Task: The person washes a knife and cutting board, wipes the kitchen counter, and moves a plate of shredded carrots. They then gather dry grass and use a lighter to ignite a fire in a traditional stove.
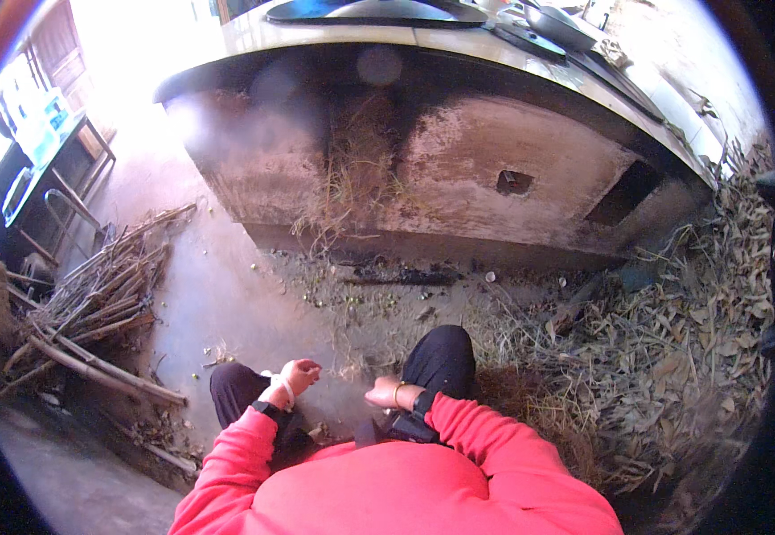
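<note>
My left hand (301, 376) rests by my left knee (230, 388), its fingers loosely curled with nothing seen in them. A white band (288, 391) circles its wrist. My right hand (382, 392) hangs in front of my right thigh (441, 361), seen from the back and wearing a gold-coloured bangle (397, 394). Its fingers are mostly hidden, so their grip is unclear. Ahead stands a large masonry cooking stove (494, 160) with a tiled top. Dry straw (350, 184) hangs out of its sooty middle and down to the floor.
Dry leaves and stalks (681, 334) are heaped on the right. A stack of sticks (110, 294) lies on the left, near a table (53, 150). On the stovetop sit a wide pan lid (387, 10) and a metal pan (558, 27). Small green bits (354, 301) dot the floor.
</note>
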